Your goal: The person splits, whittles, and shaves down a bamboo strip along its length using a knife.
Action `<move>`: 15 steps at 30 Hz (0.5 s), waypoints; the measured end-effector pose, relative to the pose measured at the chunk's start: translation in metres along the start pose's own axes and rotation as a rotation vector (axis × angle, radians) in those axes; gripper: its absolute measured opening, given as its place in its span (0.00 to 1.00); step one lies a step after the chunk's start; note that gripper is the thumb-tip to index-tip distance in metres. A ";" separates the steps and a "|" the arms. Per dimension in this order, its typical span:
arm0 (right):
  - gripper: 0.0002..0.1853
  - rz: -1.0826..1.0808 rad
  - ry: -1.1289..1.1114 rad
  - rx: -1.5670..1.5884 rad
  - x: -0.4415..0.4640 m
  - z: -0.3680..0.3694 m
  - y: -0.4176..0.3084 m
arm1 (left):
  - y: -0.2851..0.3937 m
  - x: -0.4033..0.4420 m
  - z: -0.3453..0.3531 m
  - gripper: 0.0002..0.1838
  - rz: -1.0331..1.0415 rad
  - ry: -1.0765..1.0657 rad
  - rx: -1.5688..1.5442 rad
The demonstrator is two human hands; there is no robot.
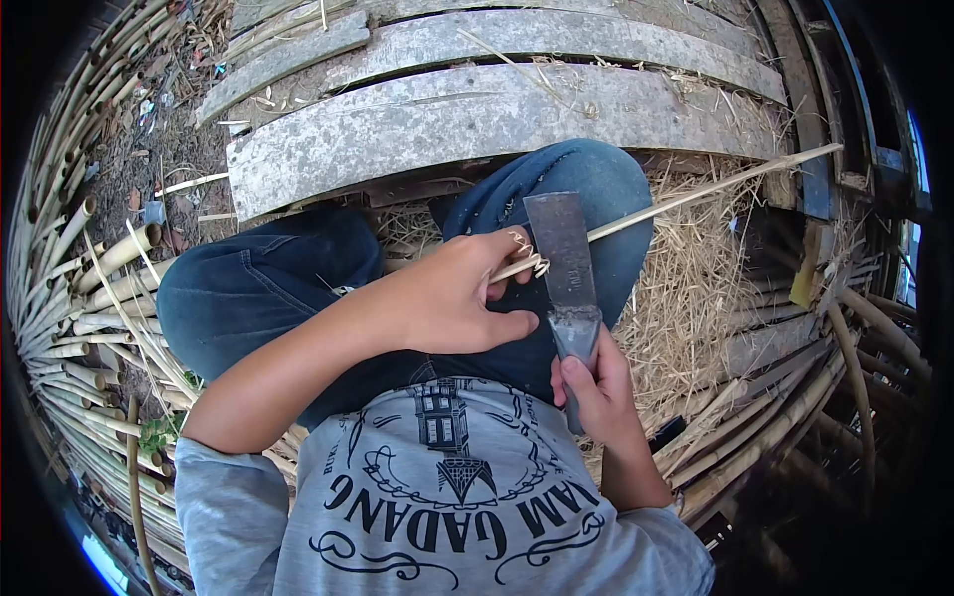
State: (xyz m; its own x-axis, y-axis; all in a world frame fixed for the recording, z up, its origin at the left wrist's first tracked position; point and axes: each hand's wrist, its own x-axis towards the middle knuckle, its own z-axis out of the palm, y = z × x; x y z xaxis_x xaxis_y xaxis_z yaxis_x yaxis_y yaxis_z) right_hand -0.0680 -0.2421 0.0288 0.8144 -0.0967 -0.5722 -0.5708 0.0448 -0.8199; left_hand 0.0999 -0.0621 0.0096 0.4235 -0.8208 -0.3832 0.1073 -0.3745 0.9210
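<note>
My left hand has its fingers curled around one end of a thin bamboo strip, with the thumb held apart from it. The strip runs up to the right across my bent knee. My right hand grips the grey handle of a broad, square-ended cleaver. Its dark blade points away from me and crosses over the strip, hiding a short part of it. Curly shavings cling to the strip between my left fingers and the blade. The left fingertips are partly hidden.
Weathered wooden planks lie in front of my crossed legs. A heap of pale shavings covers the ground at right. Many cut bamboo poles are stacked at left, and more bamboo lies at lower right.
</note>
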 end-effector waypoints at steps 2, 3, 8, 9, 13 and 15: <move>0.11 -0.002 -0.008 0.008 -0.001 -0.002 0.000 | 0.000 -0.005 -0.005 0.20 -0.002 -0.040 -0.138; 0.11 -0.002 -0.019 0.012 -0.001 -0.003 0.000 | 0.002 -0.005 -0.008 0.20 0.001 -0.043 -0.135; 0.11 -0.012 -0.026 0.000 -0.001 -0.004 0.001 | -0.008 0.001 -0.019 0.19 -0.074 -0.098 -0.308; 0.11 -0.022 -0.027 0.008 0.000 -0.004 0.003 | -0.008 0.002 -0.020 0.15 -0.086 -0.082 -0.357; 0.11 -0.038 -0.027 0.026 0.001 -0.006 0.003 | -0.014 0.006 -0.022 0.12 -0.130 -0.194 -0.505; 0.11 0.094 -0.160 0.030 0.000 -0.011 -0.006 | -0.010 0.007 -0.022 0.10 -0.116 -0.174 -0.505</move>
State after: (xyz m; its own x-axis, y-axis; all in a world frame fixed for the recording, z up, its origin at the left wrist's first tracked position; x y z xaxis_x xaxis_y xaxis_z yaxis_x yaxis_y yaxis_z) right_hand -0.0663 -0.2535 0.0339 0.7650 0.0688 -0.6403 -0.6440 0.0760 -0.7612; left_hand 0.1214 -0.0546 -0.0002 0.2325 -0.8618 -0.4508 0.5813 -0.2485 0.7748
